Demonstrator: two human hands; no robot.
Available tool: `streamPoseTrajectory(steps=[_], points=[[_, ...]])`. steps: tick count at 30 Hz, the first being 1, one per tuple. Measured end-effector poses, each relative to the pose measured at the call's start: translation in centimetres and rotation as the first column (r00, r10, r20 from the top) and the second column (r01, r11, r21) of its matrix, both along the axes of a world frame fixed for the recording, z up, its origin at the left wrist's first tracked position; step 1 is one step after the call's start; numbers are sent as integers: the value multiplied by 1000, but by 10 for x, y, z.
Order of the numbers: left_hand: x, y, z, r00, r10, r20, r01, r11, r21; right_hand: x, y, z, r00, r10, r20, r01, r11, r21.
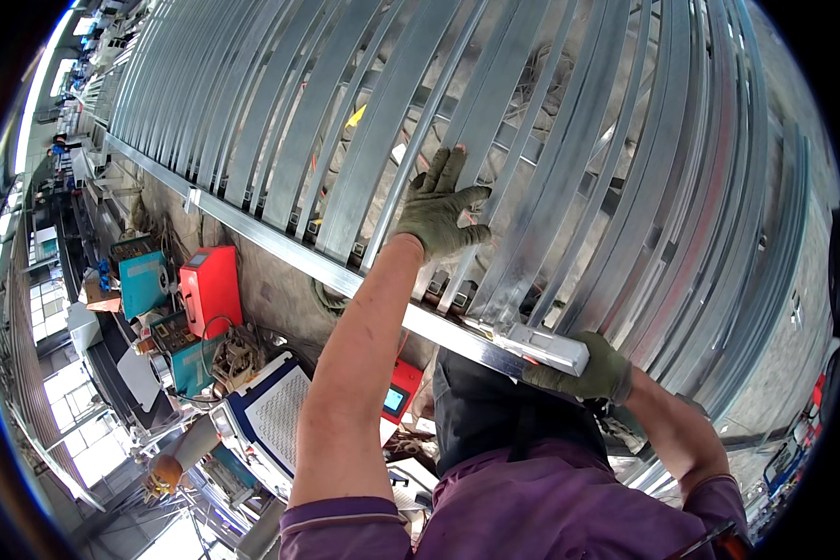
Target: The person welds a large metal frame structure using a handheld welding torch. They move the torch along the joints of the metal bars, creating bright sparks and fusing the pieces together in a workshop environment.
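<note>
My left hand (441,210), in a dark green glove, is spread over the long grey metal tubes (369,154), its fingers apart and nothing in its grasp. My right hand (599,371), gloved alike, curls around the end of a short silver rectangular bar (553,349). That bar lies along the near edge of the tubes, against the straight metal rail (280,245) that runs along their ends. Part of the right hand's fingers is hidden beneath the bar and rail.
Left of the rail stand a red machine (213,291), teal boxes (144,283) and a blue-and-white case (275,406). A red box with a screen (401,390) sits beside my left forearm. More tubes (719,280) crowd the right side. Cables lie under the tubes.
</note>
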State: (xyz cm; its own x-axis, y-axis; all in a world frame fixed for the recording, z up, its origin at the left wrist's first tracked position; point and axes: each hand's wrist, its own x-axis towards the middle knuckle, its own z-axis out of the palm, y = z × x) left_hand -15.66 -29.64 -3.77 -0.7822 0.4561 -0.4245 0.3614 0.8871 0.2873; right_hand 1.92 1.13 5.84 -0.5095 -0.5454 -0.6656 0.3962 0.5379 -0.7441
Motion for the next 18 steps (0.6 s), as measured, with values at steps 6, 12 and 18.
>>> streamPoseTrajectory(steps=[6, 12, 18], points=[[-4, 1, 5, 997, 4, 71, -5, 1000, 12, 21, 11, 2, 988, -64, -144, 67, 998, 14], [-3, -1, 8, 998, -23, 61, 25, 999, -31, 37, -3, 12, 945, -105, -309, 151, 980, 128], [-6, -1, 0, 996, -73, 47, 73, 997, -4, 63, -25, 10, 866, -406, -293, 415, 909, -31]])
